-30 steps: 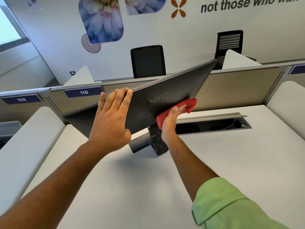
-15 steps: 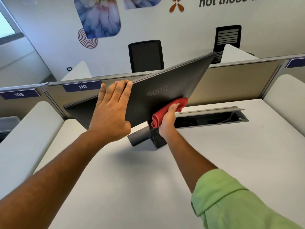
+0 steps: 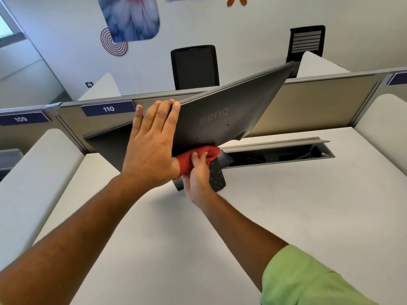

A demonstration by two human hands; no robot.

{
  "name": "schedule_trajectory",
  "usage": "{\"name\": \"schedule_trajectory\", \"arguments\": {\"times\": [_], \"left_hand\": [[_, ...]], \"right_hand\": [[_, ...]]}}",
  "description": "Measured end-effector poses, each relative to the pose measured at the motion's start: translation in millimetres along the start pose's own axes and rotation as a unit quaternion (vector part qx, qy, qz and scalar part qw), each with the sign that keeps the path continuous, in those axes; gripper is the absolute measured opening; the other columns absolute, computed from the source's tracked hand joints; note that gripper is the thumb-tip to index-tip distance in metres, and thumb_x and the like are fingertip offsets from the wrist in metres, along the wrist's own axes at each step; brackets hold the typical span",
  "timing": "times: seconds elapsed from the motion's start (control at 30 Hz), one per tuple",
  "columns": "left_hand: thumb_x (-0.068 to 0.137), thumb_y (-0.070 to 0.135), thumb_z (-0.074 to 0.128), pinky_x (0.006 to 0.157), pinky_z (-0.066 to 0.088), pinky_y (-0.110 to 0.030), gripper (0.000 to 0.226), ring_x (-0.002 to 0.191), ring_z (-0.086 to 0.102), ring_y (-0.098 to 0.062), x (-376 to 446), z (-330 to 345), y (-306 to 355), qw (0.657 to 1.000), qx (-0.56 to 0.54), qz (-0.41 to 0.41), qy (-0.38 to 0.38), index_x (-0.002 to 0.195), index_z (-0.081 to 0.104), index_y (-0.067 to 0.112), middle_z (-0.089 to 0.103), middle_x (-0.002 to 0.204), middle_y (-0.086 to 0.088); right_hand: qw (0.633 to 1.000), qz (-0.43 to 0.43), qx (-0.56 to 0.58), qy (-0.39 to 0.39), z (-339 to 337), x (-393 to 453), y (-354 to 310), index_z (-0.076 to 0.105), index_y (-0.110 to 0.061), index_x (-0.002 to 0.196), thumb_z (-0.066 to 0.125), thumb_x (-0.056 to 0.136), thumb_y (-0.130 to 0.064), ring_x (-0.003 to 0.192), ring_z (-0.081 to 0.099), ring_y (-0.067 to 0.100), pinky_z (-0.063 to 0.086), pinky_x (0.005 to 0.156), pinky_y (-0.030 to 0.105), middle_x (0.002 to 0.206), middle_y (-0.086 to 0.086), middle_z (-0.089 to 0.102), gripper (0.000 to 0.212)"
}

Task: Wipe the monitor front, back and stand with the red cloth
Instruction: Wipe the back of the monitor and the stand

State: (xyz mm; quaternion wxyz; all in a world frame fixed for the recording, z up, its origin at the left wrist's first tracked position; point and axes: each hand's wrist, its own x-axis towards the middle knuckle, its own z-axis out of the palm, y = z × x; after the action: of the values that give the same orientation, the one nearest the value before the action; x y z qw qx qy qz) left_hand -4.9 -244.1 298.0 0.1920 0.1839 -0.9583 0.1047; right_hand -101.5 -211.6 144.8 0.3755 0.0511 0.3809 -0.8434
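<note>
Monitor (image 3: pixel 220 111) screen side hidden | red cloth (image 3: pixel 187 159) partly behind left hand (image 3: pixel 149 150)

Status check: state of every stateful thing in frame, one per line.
BenQ monitor: tilted, back facing the camera.
Red cloth: bunched, pressed at the monitor's lower back above the stand.
Left hand: flat on the monitor back, fingers over the top edge.
Right hand: grips the cloth.
Desk cable hatch: lid open.

Bare forearms, a light green sleeve (image 3: pixel 308 280) on the right arm.
</note>
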Motion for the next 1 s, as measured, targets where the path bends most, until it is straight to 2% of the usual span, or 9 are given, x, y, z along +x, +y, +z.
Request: {"name": "schedule_trajectory", "arguments": {"times": [0.1,0.2,0.3,0.43,0.53,0.67,0.77,0.87,1.0], "left_hand": [[0.07,0.033,0.065,0.123,-0.017,-0.043,0.112,0.156,-0.007,-0.023,0.3,-1.8,0.6,1.0,0.0,-0.001,0.001,0.162,0.003,0.019,0.005,0.169,-0.004],[0.071,0.025,0.072,0.124,-0.014,-0.045,0.114,0.156,-0.006,-0.023,-0.5,-1.5,1.3,1.0,0.004,-0.006,0.003,0.162,0.003,0.019,0.004,0.169,-0.004],[0.07,0.025,0.072,0.124,-0.011,-0.047,0.115,0.156,-0.005,-0.024,-2.2,-1.2,1.5,1.0,0.006,-0.005,0.004,0.162,0.003,0.018,0.005,0.169,-0.004],[0.07,0.023,0.073,0.125,-0.009,-0.048,0.115,0.156,-0.003,-0.024,-1.3,0.7,1.7,1.0,0.011,-0.004,0.007,0.162,0.004,0.018,0.007,0.169,-0.004],[0.07,0.023,0.073,0.125,-0.008,-0.049,0.114,0.156,-0.003,-0.024,-0.7,2.0,2.3,1.0,0.01,-0.008,0.008,0.162,0.005,0.019,0.007,0.169,-0.003],[0.071,0.024,0.073,0.125,-0.008,-0.049,0.114,0.156,-0.003,-0.024,-1.0,3.4,1.5,1.0,0.007,-0.007,0.013,0.162,0.005,0.019,0.006,0.169,-0.003],[0.071,0.024,0.073,0.125,-0.008,-0.049,0.113,0.156,-0.003,-0.025,-2.5,3.7,2.0,1.0,0.007,-0.007,0.015,0.162,0.005,0.018,0.006,0.169,-0.003],[0.071,0.023,0.073,0.125,-0.008,-0.049,0.113,0.156,-0.003,-0.024,-2.5,3.4,2.3,1.0,0.007,-0.008,0.015,0.162,0.005,0.018,0.006,0.169,-0.003],[0.071,0.022,0.073,0.125,-0.008,-0.049,0.113,0.156,-0.004,-0.024,0.4,3.5,2.5,1.0,0.006,-0.014,0.014,0.162,0.004,0.02,0.005,0.169,-0.003]], "right_hand": [[0.994,-0.08,-0.057,0.057,-5.2,28.0,-21.5,0.003,-0.044,0.166,0.046,0.112,-0.037,0.138,0.052,0.03,0.039,0.121,0.054,0.163,0.004,0.04,0.07],[0.961,-0.165,-0.207,0.083,-10.7,41.9,-8.0,-0.013,-0.045,0.163,0.045,0.113,-0.033,0.147,0.044,0.032,0.039,0.122,0.056,0.169,0.002,0.028,0.078],[0.861,-0.268,-0.422,0.095,-33.1,52.6,21.9,-0.016,-0.034,0.164,0.049,0.11,-0.027,0.153,0.036,0.036,0.039,0.121,0.058,0.175,0.005,0.015,0.084],[0.716,-0.298,-0.619,0.126,-61.4,55.5,41.5,-0.006,-0.01,0.167,0.046,0.11,-0.034,0.161,0.01,0.04,0.022,0.127,0.062,0.176,0.013,-0.003,0.08],[0.657,-0.272,-0.694,0.111,-76.1,43.3,55.7,-0.004,-0.009,0.167,0.053,0.107,-0.036,0.162,0.001,0.042,0.018,0.126,0.061,0.175,0.016,-0.008,0.087],[0.621,-0.214,-0.748,0.098,-111.7,27.1,68.9,-0.007,-0.007,0.166,0.067,0.101,-0.036,0.161,0.002,0.047,0.022,0.128,0.059,0.175,0.021,-0.007,0.103],[0.627,-0.225,-0.74,0.091,-118.4,28.0,64.0,-0.004,-0.008,0.167,0.058,0.105,-0.035,0.161,0.0,0.047,0.024,0.127,0.06,0.175,0.02,-0.005,0.092],[0.596,-0.308,-0.739,0.062,-90.8,43.5,48.4,0.004,-0.013,0.169,0.051,0.108,-0.034,0.161,-0.004,0.045,0.013,0.13,0.057,0.176,0.017,-0.003,0.08],[0.589,-0.289,-0.752,0.061,-77.5,46.8,47.9,-0.003,-0.012,0.168,0.053,0.108,-0.037,0.16,-0.014,0.043,0.003,0.13,0.052,0.175,0.016,-0.013,0.086]]}}
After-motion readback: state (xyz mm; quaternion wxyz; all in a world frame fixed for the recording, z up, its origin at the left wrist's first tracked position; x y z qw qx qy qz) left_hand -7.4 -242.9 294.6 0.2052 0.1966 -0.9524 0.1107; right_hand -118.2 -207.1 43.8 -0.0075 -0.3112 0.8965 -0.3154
